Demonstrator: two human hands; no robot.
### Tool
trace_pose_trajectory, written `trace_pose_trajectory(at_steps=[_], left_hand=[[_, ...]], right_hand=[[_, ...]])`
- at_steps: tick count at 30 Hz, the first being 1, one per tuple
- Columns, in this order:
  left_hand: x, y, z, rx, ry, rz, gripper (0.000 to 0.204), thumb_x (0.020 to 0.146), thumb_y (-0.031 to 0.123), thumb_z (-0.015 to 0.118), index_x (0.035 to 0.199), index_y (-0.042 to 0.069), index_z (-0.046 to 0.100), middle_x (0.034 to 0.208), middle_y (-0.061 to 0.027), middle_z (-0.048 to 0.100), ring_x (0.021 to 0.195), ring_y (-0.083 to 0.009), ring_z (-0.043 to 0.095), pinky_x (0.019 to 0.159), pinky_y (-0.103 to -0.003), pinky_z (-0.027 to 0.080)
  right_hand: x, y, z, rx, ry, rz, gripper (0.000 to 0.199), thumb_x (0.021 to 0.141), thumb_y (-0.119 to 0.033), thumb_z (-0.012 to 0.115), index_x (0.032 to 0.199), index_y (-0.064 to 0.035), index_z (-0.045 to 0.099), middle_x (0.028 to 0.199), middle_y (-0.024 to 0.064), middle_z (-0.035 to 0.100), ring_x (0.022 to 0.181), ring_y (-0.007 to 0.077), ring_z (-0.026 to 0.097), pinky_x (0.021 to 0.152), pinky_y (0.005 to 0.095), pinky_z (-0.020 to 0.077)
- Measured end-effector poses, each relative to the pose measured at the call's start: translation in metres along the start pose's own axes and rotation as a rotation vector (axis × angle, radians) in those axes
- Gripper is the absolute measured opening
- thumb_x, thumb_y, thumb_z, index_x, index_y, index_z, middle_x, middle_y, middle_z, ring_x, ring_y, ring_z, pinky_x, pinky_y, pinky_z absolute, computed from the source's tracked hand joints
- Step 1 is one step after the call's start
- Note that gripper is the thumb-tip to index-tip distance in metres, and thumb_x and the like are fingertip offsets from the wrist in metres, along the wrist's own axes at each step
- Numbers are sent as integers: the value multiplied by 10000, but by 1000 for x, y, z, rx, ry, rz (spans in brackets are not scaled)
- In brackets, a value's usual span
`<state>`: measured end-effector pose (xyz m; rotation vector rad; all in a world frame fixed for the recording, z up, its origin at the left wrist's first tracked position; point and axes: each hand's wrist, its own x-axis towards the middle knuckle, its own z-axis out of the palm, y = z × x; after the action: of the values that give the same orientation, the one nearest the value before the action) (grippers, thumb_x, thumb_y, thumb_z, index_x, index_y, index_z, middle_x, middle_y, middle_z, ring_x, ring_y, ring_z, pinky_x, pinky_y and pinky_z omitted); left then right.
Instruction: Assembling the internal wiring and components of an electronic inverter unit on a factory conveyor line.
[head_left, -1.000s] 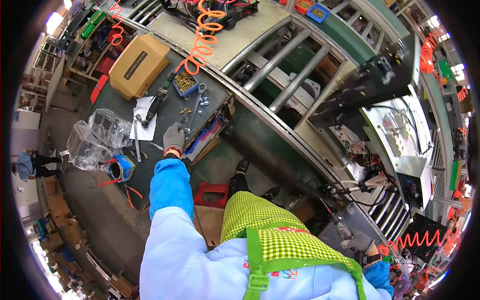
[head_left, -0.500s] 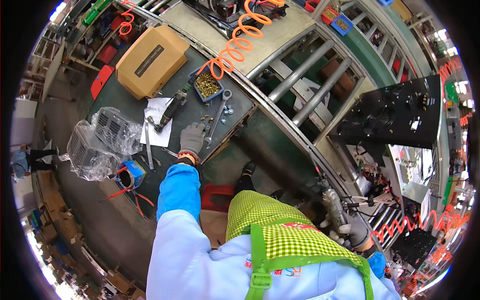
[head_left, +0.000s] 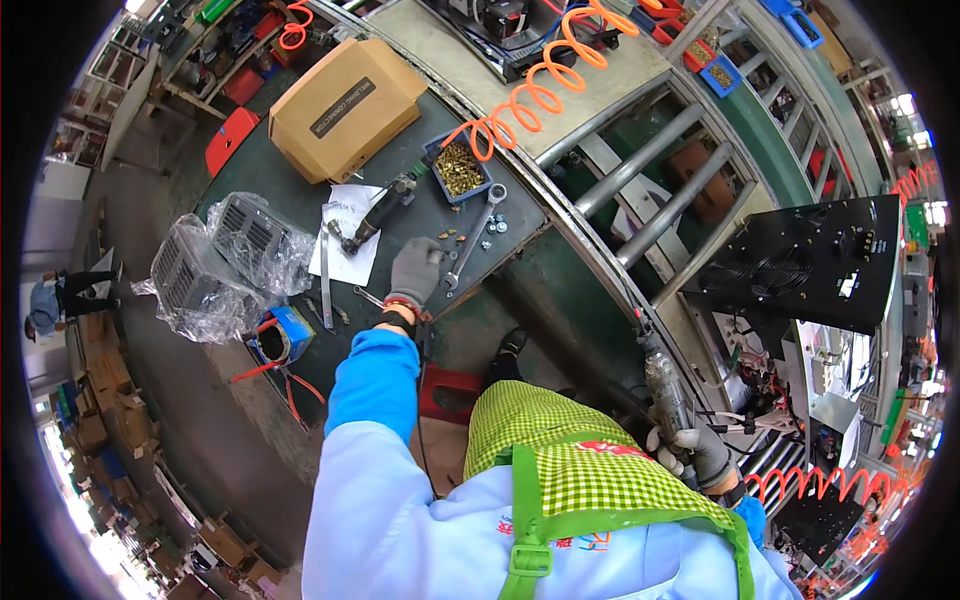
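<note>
My left hand (head_left: 413, 272), in a grey glove with a blue sleeve, reaches over the dark green workbench (head_left: 300, 380) and rests its fingers among small brass fasteners (head_left: 447, 236) lying loose there. A silver wrench (head_left: 475, 234) lies just right of it, a blue bin of brass screws (head_left: 459, 170) beyond. My right hand (head_left: 690, 452), also grey-gloved, grips a grey pneumatic screwdriver (head_left: 662, 382) held upright by my right side, its orange coiled hose (head_left: 810, 480) trailing off.
A cardboard box (head_left: 342, 104), a paper sheet (head_left: 345, 240) with a black air tool (head_left: 372, 214), and plastic-wrapped metal grilles (head_left: 225, 262) sit on the bench. A black cased unit (head_left: 815, 262) rests on the roller conveyor (head_left: 640, 200). Another person (head_left: 60, 298) stands far left.
My left hand has stayed on the bench by the fasteners while the view swung; my right hand with the screwdriver has come further into view at lower right.
</note>
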<state>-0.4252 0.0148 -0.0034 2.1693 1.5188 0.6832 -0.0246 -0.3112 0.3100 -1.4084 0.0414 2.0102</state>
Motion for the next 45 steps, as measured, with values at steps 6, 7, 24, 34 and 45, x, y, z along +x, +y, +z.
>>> trace_pose_trajectory(at_steps=[6,7,24,34,45], left_hand=[[-13,-8,-24,-1388,56,-797,278,948,99,556,1225,74,559,869,-71,636,911,-202,695,708,-304,552],[-13,-7,-22,-1219,-45,-744,265,948,95,559,1211,77,580,886,-85,645,878,-203,699,690,-305,553],[4,9,5,211,-275,-119,152,900,229,656,1018,153,715,1044,-123,708,940,-392,674,813,-489,541],[70,261,-44,-1251,-634,-243,180,1032,147,505,1155,25,555,894,-46,599,713,-79,534,612,-217,435],[-17,556,23,-1443,-1352,-509,221,1044,311,608,1049,91,611,801,53,532,564,-18,399,522,-175,326]], right_hand=[[9,-2,11,0,52,-21,688,769,-291,735,1341,-1,485,915,136,667,561,133,563,466,242,425],[11,-1,12,-1,44,-11,697,773,-285,734,1352,2,475,921,136,665,567,130,568,473,240,430],[5,16,21,-30,38,-104,463,778,-322,715,1071,24,618,709,95,614,525,130,529,486,234,411],[-39,40,-19,32,-118,-299,461,851,-279,738,1147,2,523,687,50,565,482,96,521,438,226,422],[-124,129,-86,85,284,-615,764,791,-418,748,1355,-4,440,995,88,602,529,106,565,414,217,449]])
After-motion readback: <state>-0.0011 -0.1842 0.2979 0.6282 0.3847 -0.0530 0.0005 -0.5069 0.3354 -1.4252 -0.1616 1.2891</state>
